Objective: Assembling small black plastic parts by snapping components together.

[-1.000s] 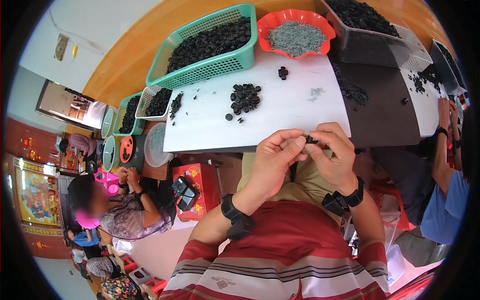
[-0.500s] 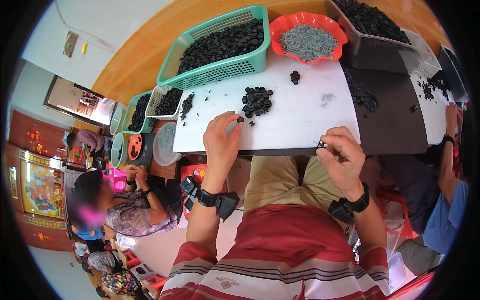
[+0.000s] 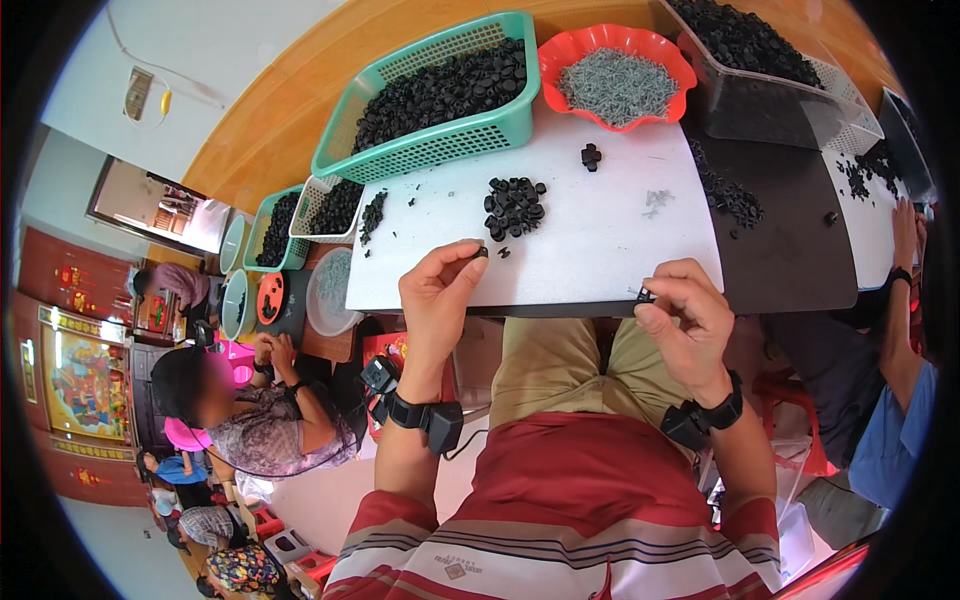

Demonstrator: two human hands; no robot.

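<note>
White board (image 3: 600,240) on a dark table (image 3: 785,250): we see both hands apart, each pinching a small black part.

Against half a second ago, we find the left hand (image 3: 437,295) drawn slightly back toward the body, its thumb and fingers closed on a cap (image 3: 482,252) that then showed more plainly at the fingertips; we cannot tell whether it is clear of the board. We see the right hand (image 3: 690,325) nearly unmoved, thumb and forefinger gripping a piece (image 3: 645,295) at the near edge; a second ago both hands met there. Just beyond the cap, we see the pile (image 3: 514,208) unchanged, with the green basket (image 3: 430,152) and red bowl (image 3: 684,72) behind it.
</note>
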